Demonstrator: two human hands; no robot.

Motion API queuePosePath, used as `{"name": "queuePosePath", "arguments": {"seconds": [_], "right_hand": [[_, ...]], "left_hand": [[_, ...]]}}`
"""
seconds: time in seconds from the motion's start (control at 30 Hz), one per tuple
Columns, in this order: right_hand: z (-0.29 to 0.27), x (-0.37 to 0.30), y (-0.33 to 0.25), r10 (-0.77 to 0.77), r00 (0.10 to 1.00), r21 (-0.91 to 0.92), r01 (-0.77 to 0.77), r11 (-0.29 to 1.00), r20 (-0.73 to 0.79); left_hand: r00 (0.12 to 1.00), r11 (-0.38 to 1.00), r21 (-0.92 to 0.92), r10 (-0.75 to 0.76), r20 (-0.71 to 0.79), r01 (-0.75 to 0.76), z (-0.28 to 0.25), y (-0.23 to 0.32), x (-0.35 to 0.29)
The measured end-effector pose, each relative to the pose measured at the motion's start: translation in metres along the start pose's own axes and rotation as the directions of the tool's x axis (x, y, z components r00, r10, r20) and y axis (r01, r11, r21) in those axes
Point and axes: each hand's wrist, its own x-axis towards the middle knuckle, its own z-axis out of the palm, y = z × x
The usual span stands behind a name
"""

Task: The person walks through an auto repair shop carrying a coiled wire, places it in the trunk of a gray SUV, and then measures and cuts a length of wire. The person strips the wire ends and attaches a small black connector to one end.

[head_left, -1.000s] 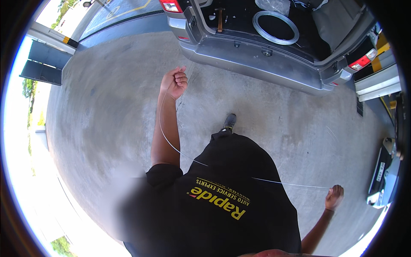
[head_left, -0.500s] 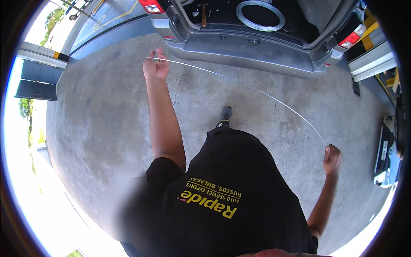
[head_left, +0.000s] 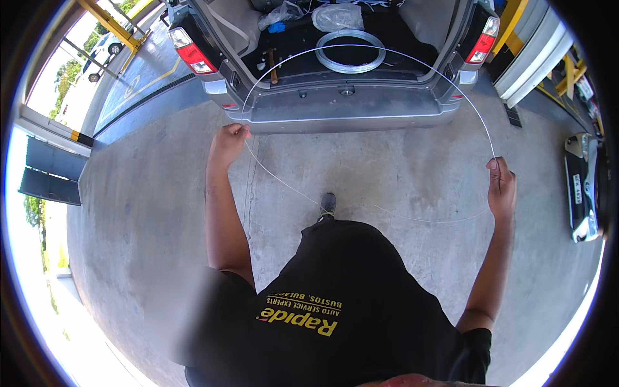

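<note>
Between my two raised hands a length of thin silvery wire (head_left: 371, 46) bows upward in a wide arc. My left hand (head_left: 228, 143) is closed on it at the left, fingers pinched together. At the right my right hand (head_left: 501, 186) grips it between thumb and fingers. Below each hand a loose end of the wire curves inward, the two ends apart from each other. Behind the arc, a coil of similar wire (head_left: 320, 59) lies on the dark cargo floor of a grey van (head_left: 351, 109) with its back open.
A hammer (head_left: 273, 66) lies left of the coil, with clear plastic bags (head_left: 337, 18) farther in. A car bumper (head_left: 574, 188) stands at the far right. Yellow lift posts (head_left: 126, 33) rise at upper left. Bare concrete (head_left: 148, 213) spreads around my feet.
The wire has gone from a shallow sloping bow to a tall rounded arc. My right hand has moved up, my left hand down and closed. The van now shows more of its inside.
</note>
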Motion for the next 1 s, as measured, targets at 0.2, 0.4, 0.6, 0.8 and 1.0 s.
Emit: {"name": "queuePosePath", "arguments": {"seconds": [0.2,0.4,0.6,0.8,1.0], "right_hand": [[-0.057,0.064,-0.016,-0.013,0.971,0.079,0.032,0.996,-0.239],[-0.117,0.11,0.029,-0.043,0.96,-0.002,0.044,0.999,-0.276],[-0.192,0.106,0.076,-0.233,0.951,-0.514,0.1,0.852,-0.202],[-0.232,0.08,0.131,-0.31,0.941,-0.635,0.157,0.756,-0.137],[-0.175,0.082,0.134,-0.131,0.968,-0.414,0.031,0.91,-0.214]], "left_hand": [[0.966,0.502,-0.829,0.196,-0.167,-0.246,0.005,0.044,0.002],[0.896,0.463,-0.768,0.258,-0.362,-0.443,-0.062,0.066,0.011],[0.689,0.849,0.092,0.481,-0.543,-0.52,-0.143,0.01,0.019],[0.716,0.85,0.288,0.527,-0.457,-0.442,-0.172,0.014,-0.016],[0.773,0.926,0.081,0.354,-0.527,-0.369,-0.137,0.018,-0.009]]}}
